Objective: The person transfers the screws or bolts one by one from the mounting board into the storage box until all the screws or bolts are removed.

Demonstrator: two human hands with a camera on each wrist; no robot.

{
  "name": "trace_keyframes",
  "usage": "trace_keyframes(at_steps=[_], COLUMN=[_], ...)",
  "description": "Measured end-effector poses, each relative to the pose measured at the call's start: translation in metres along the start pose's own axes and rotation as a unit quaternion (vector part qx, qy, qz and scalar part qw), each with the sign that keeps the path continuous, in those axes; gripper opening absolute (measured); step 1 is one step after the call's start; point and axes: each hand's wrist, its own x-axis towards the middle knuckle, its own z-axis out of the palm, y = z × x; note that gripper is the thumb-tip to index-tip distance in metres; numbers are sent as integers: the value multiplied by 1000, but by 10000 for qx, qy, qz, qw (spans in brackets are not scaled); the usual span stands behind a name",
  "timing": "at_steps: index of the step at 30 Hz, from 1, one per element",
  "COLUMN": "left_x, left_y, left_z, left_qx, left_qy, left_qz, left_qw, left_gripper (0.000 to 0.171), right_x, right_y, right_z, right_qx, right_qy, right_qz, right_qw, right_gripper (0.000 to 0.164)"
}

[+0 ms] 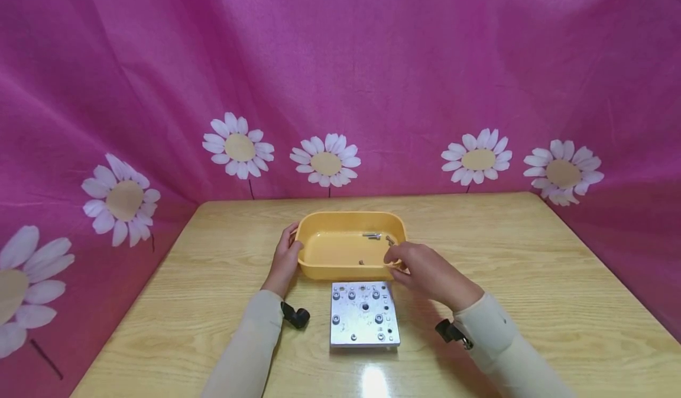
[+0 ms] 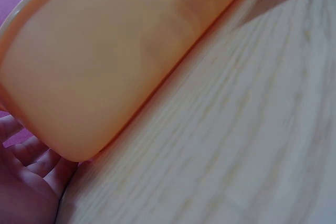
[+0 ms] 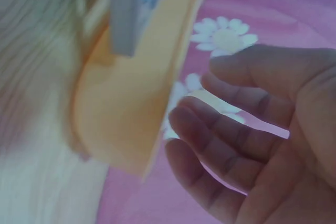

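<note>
A yellow plastic bin (image 1: 340,272) stands on the table, its side also filling much of the left wrist view. At its left end my left hand (image 1: 284,261) grips the rim, thumb on top and fingers along the outer wall. My right hand (image 1: 433,272) hovers at the bin's right front corner. Its fingers (image 3: 199,135) are loosely bent and apart, and nothing shows between them in the right wrist view. Inside the bin lie several small screws (image 1: 374,236) toward the back right, and a small metal piece (image 1: 361,262) near the front wall.
In front of the bin, a square metal plate (image 1: 364,327) with several socket-head screws and holes lies on the wooden table (image 1: 223,256). A pink flowered cloth (image 1: 393,78) hangs behind the table and along both sides.
</note>
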Motion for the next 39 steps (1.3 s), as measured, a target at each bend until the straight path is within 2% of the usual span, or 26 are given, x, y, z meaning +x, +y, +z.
trace_keyframes(at_steps=[4,7,11,18,20,26,35,39], left_x=[-1,-2,-3,-14,-18,-20,-19,-16], left_y=[2,4,6,25,30,34,34,30], left_z=[0,0,-2,-1,0,2,3,2], left_qx=[70,69,-30,-90,-31,-5,-49,-15], left_qy=[36,46,5,-131,-146,-135,-191,-206], left_qz=[-84,-108,-125,-133,-138,-141,-69,-67], left_qw=[9999,9999,9999,9998,9998,9998,9998,9998], left_gripper=[58,58,58,58,58,57,58,57], right_x=[-5,-8,-12,-17,-17,-17,-19,-20], right_y=[-15,-24,-35,-51,-54,-58,-60,-62], right_z=[-7,-9,-5,2,5,10,13,14], right_qx=[177,356,428,342,268,19,-268,-261], right_qy=[-494,-1017,-1348,-1900,-1988,-2185,-1990,-2014], right_qz=[-103,-364,-805,-654,-621,-520,-771,-699], right_qw=[9986,9935,9867,9790,9777,9744,9766,9767], right_gripper=[13,8,12,14,13,12,15,17])
